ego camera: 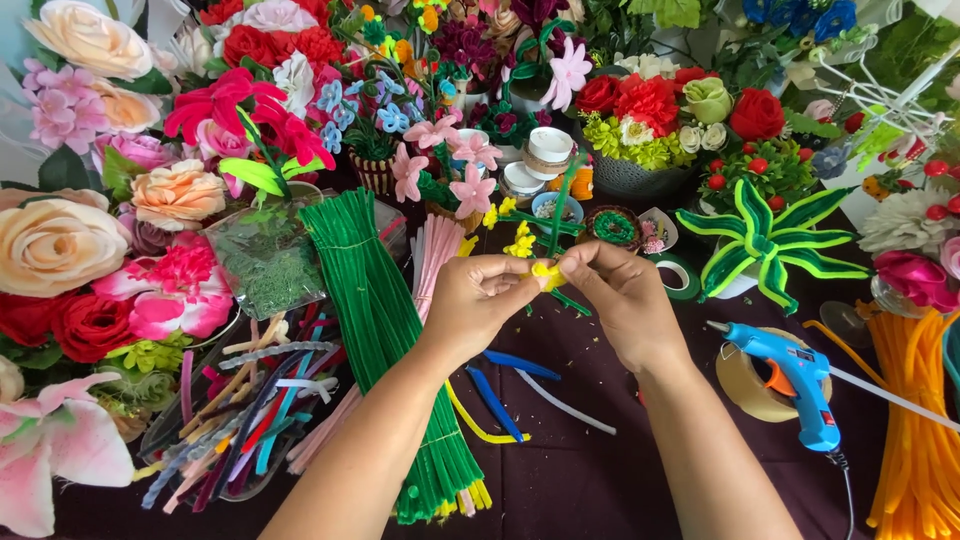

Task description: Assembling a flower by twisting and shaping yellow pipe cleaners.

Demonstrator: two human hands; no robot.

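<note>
Head view: both hands meet above the dark worktop (pixel 600 480). Left hand (pixel 478 296) and right hand (pixel 622 296) are closed in a pinch on a small yellow pipe-cleaner flower (pixel 546 272), which sits between the fingertips, with a green stem (pixel 566 200) rising from it. I judge it very light, soft and fuzzy, with bendable wire inside, so it deforms easily; better to hold it near the stem base. A green pipe-cleaner bundle (pixel 385 320) lies just left, a blue glue gun (pixel 795 375) at right.
</note>
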